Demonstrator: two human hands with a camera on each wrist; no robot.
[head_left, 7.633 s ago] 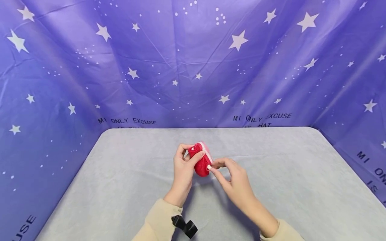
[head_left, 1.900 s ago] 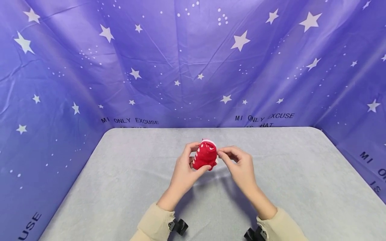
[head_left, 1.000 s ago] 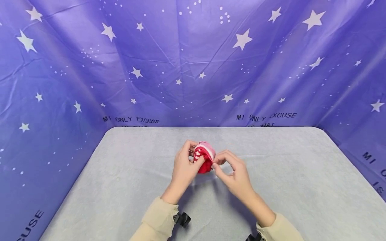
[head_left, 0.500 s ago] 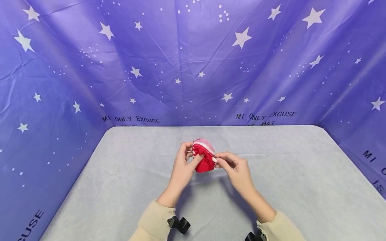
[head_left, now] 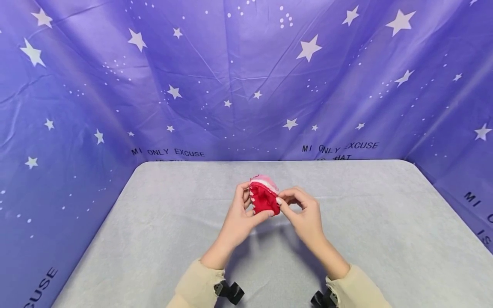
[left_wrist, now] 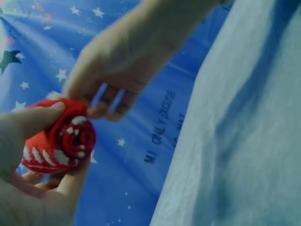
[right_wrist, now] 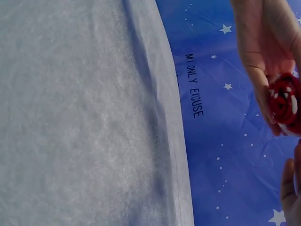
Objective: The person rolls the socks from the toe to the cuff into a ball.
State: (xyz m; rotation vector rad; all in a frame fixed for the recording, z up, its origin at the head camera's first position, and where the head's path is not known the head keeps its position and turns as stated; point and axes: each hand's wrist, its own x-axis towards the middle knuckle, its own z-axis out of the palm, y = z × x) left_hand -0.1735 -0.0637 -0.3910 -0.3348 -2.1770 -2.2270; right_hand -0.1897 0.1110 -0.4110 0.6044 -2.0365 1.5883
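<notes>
A rolled-up sock (head_left: 265, 199), red with white marks and a pink and white band, is held above the table. My left hand (head_left: 240, 216) grips it from the left, thumb across the near side and fingers behind. With thumb and forefinger my right hand (head_left: 304, 209) pinches a white bit at its right edge. In the left wrist view the sock's spiral end (left_wrist: 77, 139) faces the camera, and the right hand (left_wrist: 115, 70) reaches to its top. The right wrist view has the roll (right_wrist: 284, 101) cut by the right border, within the left hand (right_wrist: 263, 56).
A grey cloth-covered table (head_left: 154, 205) lies under both hands. Purple curtains (head_left: 231, 85) with white stars and lettering stand behind it and at both sides. Black wrist cameras (head_left: 230, 292) sit at the cuffs of the beige sleeves (head_left: 198, 282).
The sock has been turned repeatedly in the left hand; over the last half second it rose slightly and moved right, the left thumb shifting to its lower edge. The right hand stays at its right edge.
</notes>
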